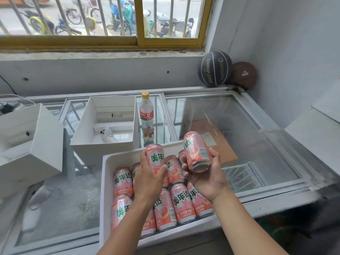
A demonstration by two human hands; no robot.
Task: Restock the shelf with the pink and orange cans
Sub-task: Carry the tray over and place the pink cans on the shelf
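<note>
Barred window [103, 21] above pale walls [294, 52]; glass-topped freezer [248, 126] below.

My feed is bright with soft daylight from the barred window [103, 21]. Pale reflections haze the freezer's glass lids [230, 115], straight edges bow at the margins, and detail looks slightly soft.
</note>
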